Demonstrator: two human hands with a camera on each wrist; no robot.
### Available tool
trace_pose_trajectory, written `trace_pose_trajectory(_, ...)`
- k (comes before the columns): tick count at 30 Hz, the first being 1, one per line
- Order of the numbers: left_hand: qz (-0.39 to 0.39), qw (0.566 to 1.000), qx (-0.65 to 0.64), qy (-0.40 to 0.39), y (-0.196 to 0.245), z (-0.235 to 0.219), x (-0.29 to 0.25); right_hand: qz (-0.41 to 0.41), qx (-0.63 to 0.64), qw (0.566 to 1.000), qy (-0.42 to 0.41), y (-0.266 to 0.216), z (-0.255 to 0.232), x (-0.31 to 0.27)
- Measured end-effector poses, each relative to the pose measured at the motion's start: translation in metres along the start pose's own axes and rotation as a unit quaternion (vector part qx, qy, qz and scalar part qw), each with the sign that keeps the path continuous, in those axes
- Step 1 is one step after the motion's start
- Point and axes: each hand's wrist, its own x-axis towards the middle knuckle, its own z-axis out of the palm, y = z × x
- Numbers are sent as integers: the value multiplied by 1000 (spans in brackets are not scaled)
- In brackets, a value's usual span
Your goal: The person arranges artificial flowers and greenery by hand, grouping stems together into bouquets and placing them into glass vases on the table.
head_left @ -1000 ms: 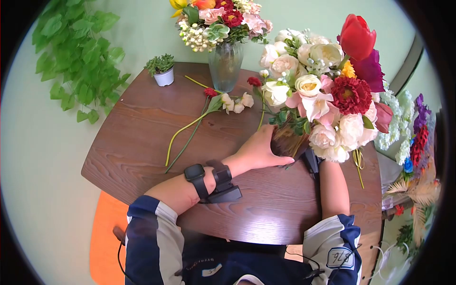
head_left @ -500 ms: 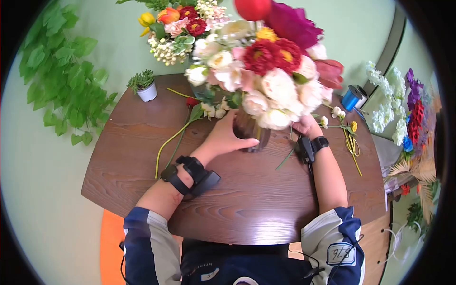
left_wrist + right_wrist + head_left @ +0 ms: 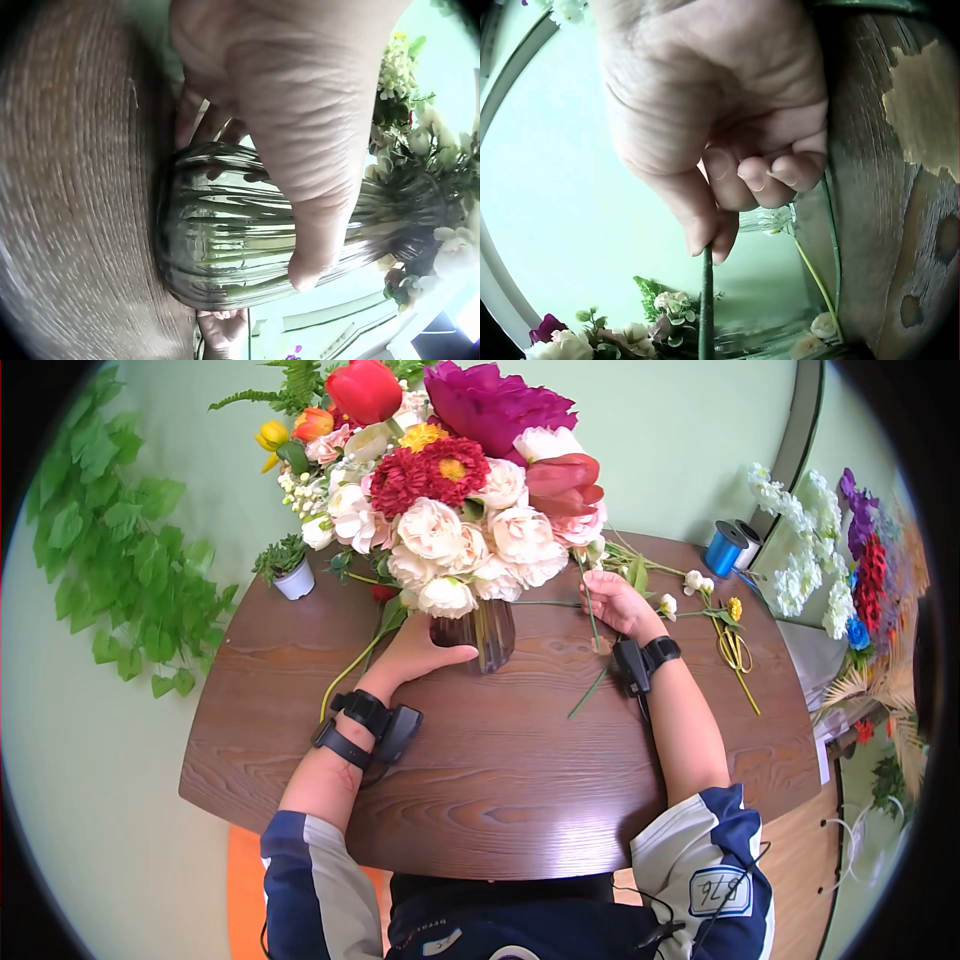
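My left hand [image 3: 405,652] grips the lower part of a ribbed smoky glass vase [image 3: 492,638]; in the left wrist view the thumb lies across the glass and the other fingers pass behind. The vase's base [image 3: 174,232] is right at the tabletop, with green stems inside. Above it spreads a big bouquet [image 3: 430,545] of pale roses, red blooms, tulips and a large purple flower. To the right of the vase, my right hand [image 3: 620,605] pinches a thin green stem [image 3: 706,300] between thumb and forefinger, the other fingers curled in.
A second bouquet [image 3: 325,445] stands behind, its vase hidden. A potted succulent [image 3: 287,567] sits at the back left. Loose stems lie left, with small white flowers [image 3: 698,582] and a yellow flower [image 3: 735,608] right. Ribbon spools [image 3: 725,550] stand at the back right of the wooden table [image 3: 500,760].
The vase and bouquet have moved left with my left hand, now overlapping the rear bouquet. My right hand, earlier largely hidden by the bouquet, is now apart from it, pinching a green stem.
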Motion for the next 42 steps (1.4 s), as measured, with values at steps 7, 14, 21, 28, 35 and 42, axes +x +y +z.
trace_pose_trajectory(7, -4, 999, 23, -45, -35, -16, 3, 5, 6, 1000, -27, 0, -2, 3)
trace_pose_trajectory(14, -45, 996, 1, -78, -60, -35, 3, 12, 20, 1000, -20, 1, -4, 6)
trace_pose_trajectory(21, -41, 995, -37, -78, -55, -33, 0, 12, 33, 999, 13, 4, -6, 10)
trace_pose_trajectory(28, -69, 990, -60, -105, -54, -33, 0, 15, 31, 997, 69, 5, -1, 12)
trace_pose_trajectory(35, -62, 994, 10, -87, -32, -28, -2, -203, -595, 674, 389, 17, 11, 18)
trace_pose_trajectory(42, -42, 993, 26, -103, -5, -24, -5, -110, -732, 588, 326, 14, 19, 22)
